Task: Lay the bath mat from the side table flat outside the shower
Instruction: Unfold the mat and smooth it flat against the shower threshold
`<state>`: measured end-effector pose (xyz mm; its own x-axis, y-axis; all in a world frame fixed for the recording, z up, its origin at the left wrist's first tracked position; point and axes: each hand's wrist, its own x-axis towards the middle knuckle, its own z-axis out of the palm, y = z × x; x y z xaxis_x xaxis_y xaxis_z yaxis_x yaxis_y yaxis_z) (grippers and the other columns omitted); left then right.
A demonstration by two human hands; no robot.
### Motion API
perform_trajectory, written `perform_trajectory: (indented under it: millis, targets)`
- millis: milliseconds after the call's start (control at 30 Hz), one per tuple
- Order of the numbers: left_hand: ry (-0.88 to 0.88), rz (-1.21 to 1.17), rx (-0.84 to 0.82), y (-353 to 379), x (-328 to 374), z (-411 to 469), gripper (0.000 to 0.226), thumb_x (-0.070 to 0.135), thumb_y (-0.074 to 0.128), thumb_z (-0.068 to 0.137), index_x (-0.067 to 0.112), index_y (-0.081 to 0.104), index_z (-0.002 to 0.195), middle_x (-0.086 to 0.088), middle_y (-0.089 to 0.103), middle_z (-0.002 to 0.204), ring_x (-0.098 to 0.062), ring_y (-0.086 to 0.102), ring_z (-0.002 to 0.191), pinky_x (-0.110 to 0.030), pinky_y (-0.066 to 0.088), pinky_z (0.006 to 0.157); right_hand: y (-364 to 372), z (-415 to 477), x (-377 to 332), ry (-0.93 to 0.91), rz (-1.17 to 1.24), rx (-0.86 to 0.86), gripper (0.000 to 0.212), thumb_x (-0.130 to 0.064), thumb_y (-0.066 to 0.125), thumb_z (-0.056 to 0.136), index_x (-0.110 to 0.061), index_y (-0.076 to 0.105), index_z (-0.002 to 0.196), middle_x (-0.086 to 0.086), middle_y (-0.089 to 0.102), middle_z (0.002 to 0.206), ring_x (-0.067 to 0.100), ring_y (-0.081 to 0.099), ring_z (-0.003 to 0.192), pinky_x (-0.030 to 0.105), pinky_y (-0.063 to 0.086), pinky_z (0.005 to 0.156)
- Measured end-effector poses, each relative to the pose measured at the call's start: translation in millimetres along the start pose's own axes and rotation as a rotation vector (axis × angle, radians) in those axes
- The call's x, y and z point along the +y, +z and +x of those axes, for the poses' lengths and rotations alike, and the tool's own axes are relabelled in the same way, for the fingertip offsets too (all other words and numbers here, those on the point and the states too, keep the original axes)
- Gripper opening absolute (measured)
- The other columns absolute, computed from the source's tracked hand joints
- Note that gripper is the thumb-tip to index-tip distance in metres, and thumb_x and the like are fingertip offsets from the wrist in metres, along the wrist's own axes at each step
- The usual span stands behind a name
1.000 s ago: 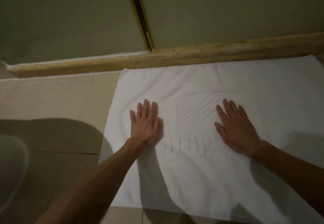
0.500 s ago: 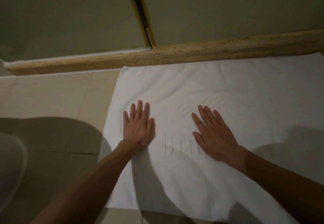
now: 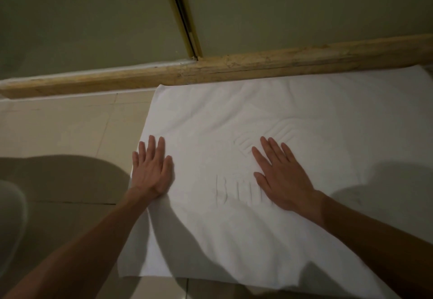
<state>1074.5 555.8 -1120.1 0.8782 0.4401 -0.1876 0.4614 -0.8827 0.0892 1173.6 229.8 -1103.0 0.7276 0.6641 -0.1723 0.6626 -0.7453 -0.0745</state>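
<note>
Floor point(image 3: 70, 130) tile carries the mat point(image 3: 257, 116), and the mat is my landmark for everything else. Its far edge lies right against the sill point(image 3: 234, 66) of the shower, below the door track point(image 3: 185, 29); its near edge stops just short of me, and its left edge runs beside bare tile. So it is already spread outside the shower, and I judge the step in hand to be the last smoothing.

My left hand point(image 3: 151, 169) lies palm down at the mat's left edge, fingers straight and nearly together, gripping nothing. My right hand point(image 3: 281, 177) lies palm down near the mat's middle, fingers slightly fanned, also gripping nothing, half over the raised lettering point(image 3: 234, 188).

To do this well I would keep both palms flat and push outward from the middle toward the edges, never pinching, since a pinch lifts the cloth and makes new folds. Soft ripples show near the lettering and toward the near edge; those want long light strokes. Pushing too hard toward the left could drag the whole mat across the slick tile and skew it from the sill, so I would steady with one palm while the other sweeps. The right end runs out of view; I cannot tell how it lies.
</note>
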Motion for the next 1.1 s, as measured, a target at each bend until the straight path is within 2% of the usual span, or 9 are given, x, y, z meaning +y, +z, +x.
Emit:
perform_trajectory:
  millis: [233,367,500,667,833,900,1000,1033,1100]
  targets:
    - [0.107,-0.069,0.016,-8,37,-8,0.072,0.058,-0.003,0.089,0.021,-0.008,0.151,-0.005,-0.017,0.158,-0.018,-0.03,0.138,-0.039,-0.018,0.114,3,-4,0,-0.004,0.029,-0.018,0.066,-0.048,0.009,0.095,-0.013,0.018,0.15,0.017,0.009,0.158,0.031,0.008,0.146,0.045,0.006,0.119]
    - [0.247,-0.175,-0.015,-14,96,-31,0.073,0.061,-0.005,0.088,0.022,-0.011,0.15,-0.004,-0.023,0.156,-0.022,-0.028,0.14,-0.042,-0.017,0.115,2,-23,6,0.027,0.036,-0.018,0.07,-0.05,-0.002,0.093,-0.015,0.011,0.151,0.015,0.005,0.159,0.029,0.002,0.147,0.043,0.004,0.119]
    - [0.362,-0.166,-0.062,-9,156,-59,0.073,0.06,-0.008,0.085,0.024,-0.016,0.148,-0.006,-0.026,0.154,-0.025,-0.03,0.139,-0.043,-0.017,0.115,-1,-45,27,0.088,0.047,-0.001,0.071,-0.051,-0.006,0.092,-0.015,0.012,0.151,0.014,0.006,0.159,0.029,0.002,0.147,0.041,0.001,0.119]
    - [0.51,-0.107,-0.087,-5,226,-69,0.062,0.053,-0.001,0.09,0.026,-0.023,0.141,-0.011,-0.026,0.154,-0.029,-0.031,0.138,-0.044,-0.019,0.113,-4,-76,73,0.226,0.032,0.013,0.061,-0.046,0.009,0.098,-0.016,0.009,0.151,0.012,0.004,0.16,0.026,0.0,0.147,0.035,-0.006,0.116]
    - [0.679,-0.084,-0.083,-1,303,-78,0.062,0.052,-0.002,0.091,0.025,-0.023,0.143,-0.012,-0.024,0.155,-0.03,-0.029,0.14,-0.047,-0.018,0.114,-6,-109,121,0.364,0.06,0.034,0.057,-0.04,0.012,0.1,-0.016,0.009,0.151,0.01,0.005,0.16,0.024,0.0,0.147,0.033,-0.007,0.116]
    - [0.732,-0.083,-0.078,5,333,-85,0.062,0.052,-0.002,0.092,0.024,-0.022,0.144,-0.012,-0.025,0.155,-0.03,-0.03,0.139,-0.047,-0.018,0.114,-8,-128,138,0.385,0.054,0.044,0.055,-0.038,0.015,0.101,-0.014,0.013,0.151,0.011,0.009,0.159,0.025,0.005,0.147,0.035,-0.002,0.118]
    - [0.801,-0.071,-0.069,15,375,-98,0.065,0.051,-0.002,0.093,0.019,-0.015,0.149,-0.014,-0.023,0.156,-0.031,-0.03,0.139,-0.049,-0.017,0.114,-8,-159,160,0.385,0.056,0.126,0.051,-0.031,0.029,0.101,-0.004,0.035,0.143,0.021,0.031,0.15,0.036,0.028,0.14,0.047,0.024,0.116]
    - [0.819,-0.069,-0.068,17,389,-102,0.067,0.051,-0.002,0.092,0.018,-0.012,0.15,-0.014,-0.021,0.156,-0.031,-0.029,0.14,-0.05,-0.016,0.114,-6,-167,168,0.396,0.061,0.127,0.049,-0.029,0.034,0.1,-0.003,0.037,0.143,0.022,0.032,0.15,0.037,0.029,0.139,0.049,0.025,0.115]
    - [0.841,-0.065,-0.07,22,411,-111,0.068,0.052,-0.003,0.092,0.017,-0.009,0.15,-0.014,-0.02,0.157,-0.032,-0.027,0.14,-0.052,-0.013,0.114,-2,-179,183,0.443,0.044,0.071,0.052,-0.03,0.033,0.101,-0.007,0.027,0.147,0.02,0.022,0.155,0.033,0.019,0.144,0.045,0.016,0.118]
